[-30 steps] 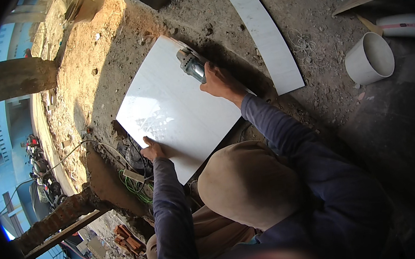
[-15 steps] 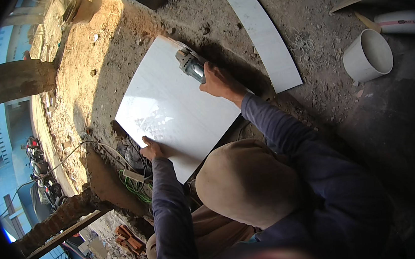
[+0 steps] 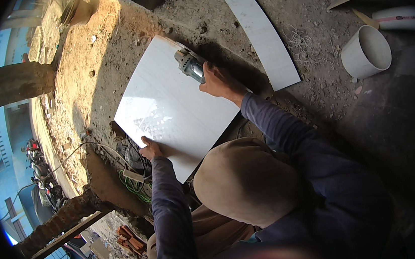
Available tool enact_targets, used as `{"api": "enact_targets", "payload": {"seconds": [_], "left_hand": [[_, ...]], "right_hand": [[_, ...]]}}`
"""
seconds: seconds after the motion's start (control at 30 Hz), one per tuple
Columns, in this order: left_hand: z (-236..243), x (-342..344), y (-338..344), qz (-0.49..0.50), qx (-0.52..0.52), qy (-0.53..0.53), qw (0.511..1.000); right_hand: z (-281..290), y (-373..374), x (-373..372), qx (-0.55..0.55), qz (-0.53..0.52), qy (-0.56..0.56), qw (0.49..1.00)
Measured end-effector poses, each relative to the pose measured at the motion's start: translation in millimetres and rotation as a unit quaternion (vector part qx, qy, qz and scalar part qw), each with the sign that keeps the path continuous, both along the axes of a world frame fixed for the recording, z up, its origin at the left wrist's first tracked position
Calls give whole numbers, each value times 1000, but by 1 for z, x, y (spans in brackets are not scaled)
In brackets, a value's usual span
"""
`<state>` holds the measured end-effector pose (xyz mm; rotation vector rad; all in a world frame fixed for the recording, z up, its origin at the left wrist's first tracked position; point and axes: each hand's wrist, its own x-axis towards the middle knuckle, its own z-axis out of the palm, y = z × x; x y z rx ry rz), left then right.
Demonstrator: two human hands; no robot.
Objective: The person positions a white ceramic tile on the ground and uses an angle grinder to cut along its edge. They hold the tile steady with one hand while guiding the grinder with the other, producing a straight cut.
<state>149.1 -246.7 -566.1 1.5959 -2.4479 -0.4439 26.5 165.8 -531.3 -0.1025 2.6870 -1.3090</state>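
Observation:
A large white tile (image 3: 180, 112) with a glossy face lies tilted on the ground in front of me. My right hand (image 3: 220, 82) is wrapped round the body of a grey angle grinder (image 3: 191, 66), which sits over the tile's far right edge. Its disc is hard to make out; pale dust marks the tile's edge just beyond it. At the near left edge of the tile, my left hand (image 3: 150, 149) grips with the thumb on top, the other fingers partly hidden. Both arms are in dark blue sleeves.
A long white tile strip (image 3: 261, 35) lies to the right on dirt. Farther right are a white bucket (image 3: 366, 53), a white cylindrical container (image 3: 401, 20) and tangled string (image 3: 299, 39). Cables and green wire (image 3: 135, 187) lie by my left forearm, with broken bricks (image 3: 129, 240) lower left.

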Motion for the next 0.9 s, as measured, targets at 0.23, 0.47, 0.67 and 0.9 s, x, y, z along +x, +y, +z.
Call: {"api": "enact_targets", "payload": {"seconds": [0.23,0.47,0.67,0.9], "left_hand": [[-1,0,-1,-9,-7,4,1000],[4,0,2,-11,9,0,1000],[4,0,4,-11,-5,7,1000],[-3,1,-3,-26,-9,7,1000]], "right_hand": [[3,3,3,-6,3,-27,1000],[2,6,6,-12,9,-29,999],[10,11,12,-7,16,-55,998],[15,15,17,-10,17,-65,998]]}}
